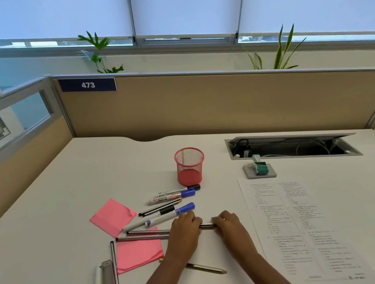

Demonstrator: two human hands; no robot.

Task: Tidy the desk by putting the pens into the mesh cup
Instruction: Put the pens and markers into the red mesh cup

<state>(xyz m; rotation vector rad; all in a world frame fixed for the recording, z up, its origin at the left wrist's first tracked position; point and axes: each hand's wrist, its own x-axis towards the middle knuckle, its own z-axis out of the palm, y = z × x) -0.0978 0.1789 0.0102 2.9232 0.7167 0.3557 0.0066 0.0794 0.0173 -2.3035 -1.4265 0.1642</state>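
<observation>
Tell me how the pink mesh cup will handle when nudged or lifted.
The mesh cup is see-through wire and empty, so probably light and easy to slide on the smooth desk. It stands tall on a slightly narrower base, so a nudge near the rim might tip it. The open mesh should give fingers decent grip.

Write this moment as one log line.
left hand grips dark pen | right hand grips its end | mesh cup upright | other pens on desk

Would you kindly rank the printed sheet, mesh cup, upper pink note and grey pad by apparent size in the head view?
1. Printed sheet
2. Upper pink note and mesh cup: too alike to rank
3. Grey pad
</observation>
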